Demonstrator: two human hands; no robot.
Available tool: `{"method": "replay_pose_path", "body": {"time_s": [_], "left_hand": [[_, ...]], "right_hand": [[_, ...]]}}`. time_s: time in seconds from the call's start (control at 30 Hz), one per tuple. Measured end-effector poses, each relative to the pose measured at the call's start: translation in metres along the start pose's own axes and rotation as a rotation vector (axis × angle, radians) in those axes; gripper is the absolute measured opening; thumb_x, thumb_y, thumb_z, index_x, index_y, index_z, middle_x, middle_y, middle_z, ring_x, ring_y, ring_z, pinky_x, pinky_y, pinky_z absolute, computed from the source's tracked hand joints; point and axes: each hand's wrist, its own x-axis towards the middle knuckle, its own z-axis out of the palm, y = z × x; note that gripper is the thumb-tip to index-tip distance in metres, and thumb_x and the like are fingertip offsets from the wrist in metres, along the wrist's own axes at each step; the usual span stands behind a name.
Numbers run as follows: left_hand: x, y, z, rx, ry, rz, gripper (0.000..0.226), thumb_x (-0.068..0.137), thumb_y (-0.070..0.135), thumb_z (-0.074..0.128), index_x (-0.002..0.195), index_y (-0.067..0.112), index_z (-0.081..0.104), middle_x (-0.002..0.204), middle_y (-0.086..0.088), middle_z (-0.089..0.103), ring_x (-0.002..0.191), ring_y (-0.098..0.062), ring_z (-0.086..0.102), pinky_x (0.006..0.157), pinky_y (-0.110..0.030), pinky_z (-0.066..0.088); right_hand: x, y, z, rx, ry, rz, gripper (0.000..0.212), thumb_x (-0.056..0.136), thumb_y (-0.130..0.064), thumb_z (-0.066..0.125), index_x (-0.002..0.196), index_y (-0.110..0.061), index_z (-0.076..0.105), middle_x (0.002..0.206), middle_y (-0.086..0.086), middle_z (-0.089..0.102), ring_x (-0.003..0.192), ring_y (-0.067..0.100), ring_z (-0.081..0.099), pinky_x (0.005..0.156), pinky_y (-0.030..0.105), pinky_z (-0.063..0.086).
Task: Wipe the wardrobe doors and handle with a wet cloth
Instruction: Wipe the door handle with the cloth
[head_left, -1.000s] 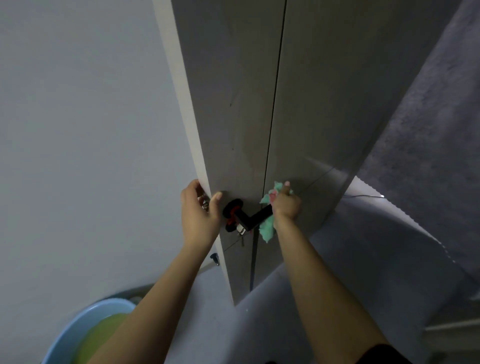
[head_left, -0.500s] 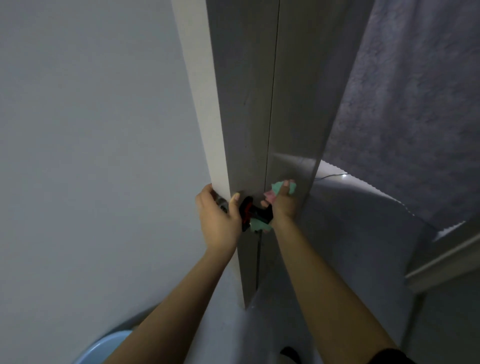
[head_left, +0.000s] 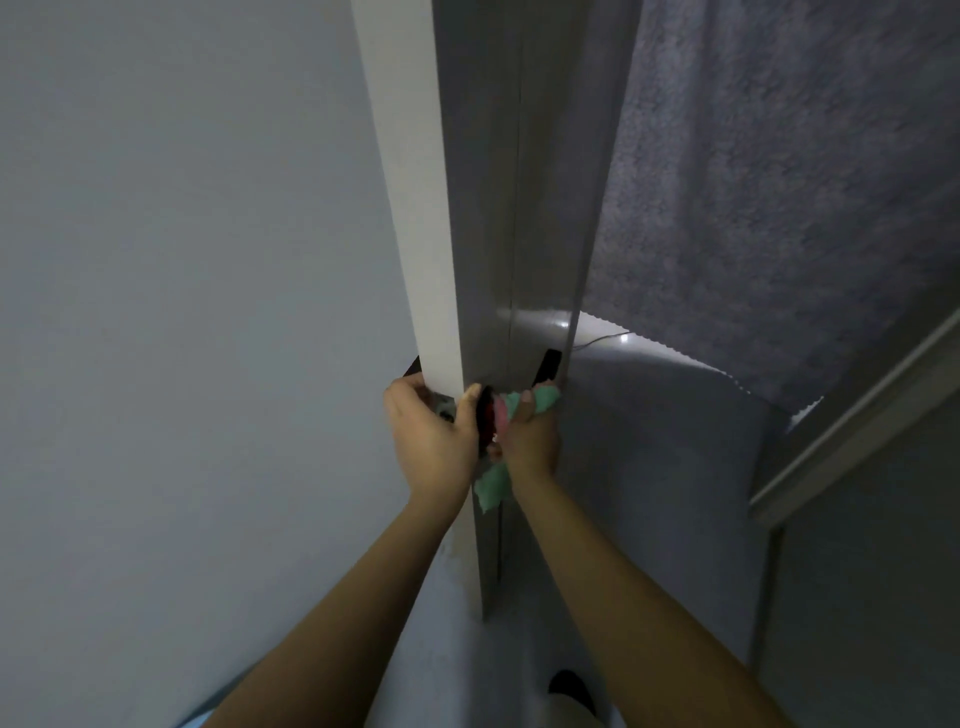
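A tall grey door (head_left: 483, 218) stands edge-on in front of me, its pale edge (head_left: 410, 197) facing the camera. My left hand (head_left: 431, 441) grips that edge at the lock plate, thumb on the right face. My right hand (head_left: 530, 441) holds a green and pink cloth (head_left: 493, 480) pressed around the black handle (head_left: 548, 366), whose tip sticks up past my fingers. A second black lever end (head_left: 413, 369) shows on the left side of the door. Most of the handle's base is hidden by the cloth and my hands.
A plain grey wall (head_left: 182, 312) fills the left. A dark grey curtain or fabric (head_left: 779, 182) hangs at the right, with a frame edge (head_left: 852, 415) below it. The rim of a blue basin (head_left: 195, 719) peeks in at the bottom left.
The door has swung more edge-on to me. My right hand has slid the cloth along the handle toward its base, close to my left hand. The basin has nearly left view.
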Motion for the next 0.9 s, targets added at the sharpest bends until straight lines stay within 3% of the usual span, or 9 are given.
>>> {"method": "replay_pose_path", "body": {"time_s": [0.13,0.23,0.3,0.37,0.47,0.53,0.67,0.77,0.9], "left_hand": [[-0.005,0.004,0.002,-0.02,-0.024,-0.019,0.04,0.081,0.03,0.074,0.099,0.018,0.041,0.101,0.0,0.049,0.087,-0.012,0.052,0.062,-0.01,0.038],[-0.01,0.007,0.006,-0.021,-0.049,-0.019,0.04,0.08,0.031,0.075,0.099,0.019,0.042,0.101,-0.001,0.05,0.086,-0.012,0.052,0.06,-0.01,0.038],[-0.017,0.01,0.01,-0.031,-0.063,-0.025,0.04,0.079,0.03,0.076,0.099,0.018,0.042,0.101,0.0,0.049,0.084,-0.008,0.05,0.06,-0.008,0.038],[-0.024,0.015,0.014,-0.04,-0.079,-0.026,0.041,0.079,0.029,0.077,0.099,0.017,0.043,0.101,0.001,0.049,0.082,-0.005,0.048,0.06,-0.007,0.038],[-0.037,0.022,0.024,-0.041,-0.099,-0.016,0.04,0.078,0.03,0.077,0.096,0.017,0.044,0.097,0.0,0.05,0.077,-0.004,0.047,0.06,-0.01,0.037],[-0.049,0.029,0.033,-0.047,-0.119,-0.011,0.039,0.078,0.032,0.077,0.094,0.019,0.044,0.095,0.0,0.05,0.076,-0.003,0.048,0.059,-0.011,0.038],[-0.074,0.041,0.054,-0.073,-0.169,0.014,0.043,0.075,0.033,0.079,0.083,0.033,0.036,0.093,-0.002,0.05,0.076,-0.003,0.048,0.06,-0.009,0.04],[-0.092,0.053,0.074,-0.073,-0.187,-0.012,0.045,0.073,0.034,0.08,0.083,0.034,0.035,0.092,0.0,0.051,0.075,-0.004,0.049,0.059,-0.007,0.04],[-0.113,0.067,0.102,-0.059,-0.231,-0.021,0.041,0.074,0.036,0.078,0.084,0.031,0.039,0.09,0.0,0.053,0.075,-0.007,0.053,0.06,-0.013,0.038]], "right_hand": [[0.012,-0.001,-0.014,-0.079,0.025,-0.032,0.05,0.103,-0.043,0.029,0.108,-0.002,0.058,0.076,0.004,0.054,0.06,0.015,0.05,0.047,0.02,0.036],[0.02,0.002,-0.024,-0.098,0.079,-0.032,0.047,0.102,-0.047,0.028,0.102,-0.01,0.057,0.076,0.003,0.055,0.063,0.016,0.053,0.053,0.024,0.042],[0.02,0.011,-0.024,-0.034,0.117,-0.051,0.051,0.1,-0.05,0.031,0.113,-0.007,0.056,0.097,0.01,0.063,0.086,0.025,0.062,0.075,0.034,0.053],[0.018,0.022,-0.026,0.009,0.107,-0.084,0.06,0.093,-0.055,0.041,0.13,-0.009,0.05,0.119,0.013,0.061,0.107,0.03,0.06,0.093,0.044,0.05],[0.018,0.021,-0.046,-0.018,0.077,-0.091,0.054,0.087,-0.052,0.056,0.124,-0.012,0.055,0.108,0.007,0.065,0.093,0.022,0.064,0.074,0.033,0.054],[0.031,0.016,-0.067,-0.069,0.088,-0.021,0.047,0.087,-0.051,0.058,0.111,-0.011,0.061,0.093,0.004,0.065,0.075,0.016,0.061,0.056,0.024,0.045],[0.041,0.014,-0.109,-0.075,0.128,-0.036,0.039,0.095,-0.042,0.05,0.096,-0.006,0.063,0.075,0.003,0.059,0.064,0.016,0.055,0.054,0.025,0.043],[0.033,0.021,-0.143,-0.099,0.167,-0.161,0.038,0.102,-0.036,0.037,0.091,-0.007,0.06,0.069,-0.002,0.054,0.06,0.009,0.05,0.048,0.018,0.036],[0.048,0.02,-0.187,-0.198,0.175,-0.181,0.039,0.104,-0.032,0.032,0.08,-0.012,0.055,0.066,-0.002,0.054,0.065,0.019,0.056,0.049,0.019,0.038]]}}
